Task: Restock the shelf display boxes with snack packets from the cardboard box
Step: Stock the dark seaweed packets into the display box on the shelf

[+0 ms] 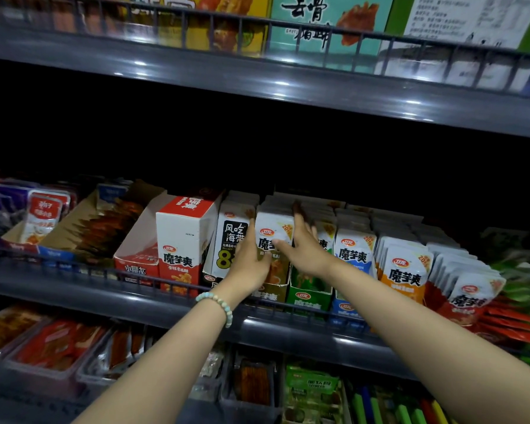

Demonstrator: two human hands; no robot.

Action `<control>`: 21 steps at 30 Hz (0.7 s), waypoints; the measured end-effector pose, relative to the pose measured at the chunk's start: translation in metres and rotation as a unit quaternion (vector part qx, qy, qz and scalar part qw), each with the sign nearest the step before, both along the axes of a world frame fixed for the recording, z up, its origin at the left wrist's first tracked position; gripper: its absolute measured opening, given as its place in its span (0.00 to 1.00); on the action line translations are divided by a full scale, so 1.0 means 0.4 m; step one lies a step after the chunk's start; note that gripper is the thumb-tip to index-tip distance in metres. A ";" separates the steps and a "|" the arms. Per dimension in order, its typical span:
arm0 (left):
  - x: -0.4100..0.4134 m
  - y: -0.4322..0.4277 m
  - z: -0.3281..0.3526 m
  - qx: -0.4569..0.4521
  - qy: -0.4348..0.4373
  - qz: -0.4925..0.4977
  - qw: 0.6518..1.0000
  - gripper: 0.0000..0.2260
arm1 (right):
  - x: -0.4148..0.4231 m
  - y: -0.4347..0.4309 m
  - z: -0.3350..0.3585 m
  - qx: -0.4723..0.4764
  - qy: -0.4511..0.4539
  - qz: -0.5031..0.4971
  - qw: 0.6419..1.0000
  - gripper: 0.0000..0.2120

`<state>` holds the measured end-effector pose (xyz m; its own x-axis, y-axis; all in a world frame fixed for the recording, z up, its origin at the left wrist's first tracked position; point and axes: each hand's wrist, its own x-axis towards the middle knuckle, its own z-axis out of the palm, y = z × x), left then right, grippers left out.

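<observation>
From the head camera I see both arms reaching to the middle shelf (74, 289). The left hand (250, 261), with a bead bracelet (219, 302) on its wrist, lies flat against the left side of a row of white snack packets (273, 231). Its fingers (252, 228) are straight and kept together, pressing the row and not curled round it. The right hand (308, 250) is at the right side of the same row. Its fingers (299, 221) are apart and stretched over the tops of the packets, a little blurred, and the thumb lies across the front packet.

The packets stand upright in a brown display box (276, 281) at the front rail of the shelf. The display box sits between a black-and-white box (231, 240) on its left and a green display box (308, 296) on its right. Further left stands a closed red-and-white carton (181, 237). To the right there are more rows of white packets, with blue (354, 255) and orange (404, 270) print. The lower shelf carries clear trays (52, 350) of red packets.
</observation>
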<state>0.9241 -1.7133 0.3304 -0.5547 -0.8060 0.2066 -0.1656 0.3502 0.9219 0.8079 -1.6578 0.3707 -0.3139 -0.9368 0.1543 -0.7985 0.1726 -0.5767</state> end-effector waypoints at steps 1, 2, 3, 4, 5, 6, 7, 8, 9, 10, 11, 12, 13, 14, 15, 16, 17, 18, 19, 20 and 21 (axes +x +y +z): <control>-0.001 0.000 0.002 0.000 -0.001 0.002 1.000 0.34 | -0.008 0.000 0.000 -0.005 0.011 -0.007 1.000 0.37; 0.001 0.003 0.004 -0.004 -0.002 0.006 1.000 0.34 | -0.017 0.002 0.001 -0.014 0.026 -0.012 0.999 0.37; 0.004 0.005 0.004 -0.008 0.002 0.011 1.000 0.35 | -0.024 0.006 0.003 -0.026 0.044 -0.012 0.999 0.38; 0.011 0.009 0.006 -0.020 0.004 0.018 1.000 0.35 | -0.027 0.011 0.007 -0.037 0.065 -0.008 0.997 0.38; 0.021 0.013 0.009 -0.042 0.003 0.026 0.999 0.35 | -0.027 0.015 0.012 -0.044 0.084 -0.003 0.996 0.39; 0.036 0.020 0.016 -0.074 0.001 0.037 0.997 0.34 | -0.023 0.017 0.019 -0.046 0.098 0.001 0.994 0.39; 0.052 0.023 0.021 -0.108 0.000 0.053 0.993 0.34 | -0.017 0.017 0.027 -0.046 0.107 0.005 0.993 0.38; 0.073 0.026 0.029 -0.143 0.001 0.074 0.987 0.33 | -0.011 0.015 0.035 -0.047 0.115 0.008 0.992 0.38; 0.095 0.024 0.033 -0.174 0.003 0.096 0.980 0.32 | -0.006 0.010 0.041 -0.052 0.123 0.010 0.991 0.39; 0.118 0.022 0.037 -0.201 0.009 0.114 0.973 0.33 | -0.001 0.003 0.048 -0.054 0.131 0.011 0.990 0.39; 0.139 0.016 0.038 -0.221 0.015 0.123 0.967 0.33 | 0.004 -0.003 0.054 -0.054 0.140 0.015 0.989 0.39; 0.157 0.011 0.037 -0.241 0.012 0.124 0.963 0.33 | 0.010 -0.009 0.061 -0.052 0.150 0.021 0.987 0.39; 0.171 0.007 0.032 -0.266 -0.002 0.121 0.956 0.33 | 0.018 -0.016 0.067 -0.047 0.161 0.028 0.985 0.40; 0.179 0.005 0.026 -0.297 -0.023 0.117 0.948 0.32 | 0.026 -0.022 0.072 -0.042 0.171 0.035 0.984 0.41; 0.185 0.002 0.018 -0.327 -0.039 0.114 0.937 0.31 | 0.034 -0.030 0.077 -0.039 0.179 0.039 0.982 0.42; 0.191 -0.001 0.011 -0.352 -0.044 0.116 0.928 0.30 | 0.041 -0.039 0.080 -0.037 0.182 0.041 0.982 0.43; 0.196 -0.006 0.004 -0.372 -0.040 0.126 0.919 0.30 | 0.048 -0.049 0.082 -0.036 0.181 0.042 0.982 0.42; 0.203 -0.013 -0.001 -0.382 -0.036 0.146 0.912 0.31 | 0.053 -0.060 0.084 -0.034 0.178 0.044 0.982 0.41; 0.211 -0.020 -0.004 -0.382 -0.038 0.173 0.907 0.34 | 0.057 -0.072 0.085 -0.032 0.174 0.049 0.983 0.40; 0.222 -0.028 -0.005 -0.369 -0.047 0.199 0.907 0.37 | 0.059 -0.084 0.087 -0.029 0.169 0.056 0.984 0.39; 0.232 -0.038 -0.007 -0.350 -0.060 0.219 0.909 0.40 | 0.061 -0.097 0.091 -0.027 0.161 0.063 0.985 0.37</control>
<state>1.0169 -1.7286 0.3276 -0.2648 -0.6496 0.7127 -0.5151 0.7201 0.4650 0.8323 -1.6966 0.4071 -0.1222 -0.9530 0.2771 -0.9548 0.0367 -0.2948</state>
